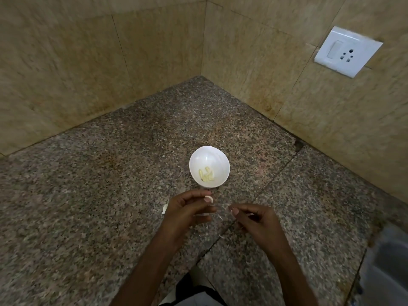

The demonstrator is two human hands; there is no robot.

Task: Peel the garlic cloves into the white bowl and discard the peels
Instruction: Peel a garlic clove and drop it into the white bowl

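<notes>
A small white bowl stands on the speckled granite counter and holds several peeled, pale yellow garlic cloves. Just in front of it, my left hand pinches a whitish garlic clove between thumb and fingertips. My right hand is a short way to the right, its thumb and forefinger pinched on a thin strip of peel. A piece of garlic or peel lies on the counter, partly hidden behind my left hand. Thin peel scraps lie between my hands.
The granite counter fills a corner between two beige tiled walls. A white switch and socket plate is on the right wall. A steel sink edge shows at the lower right. A seam in the counter runs diagonally under my hands.
</notes>
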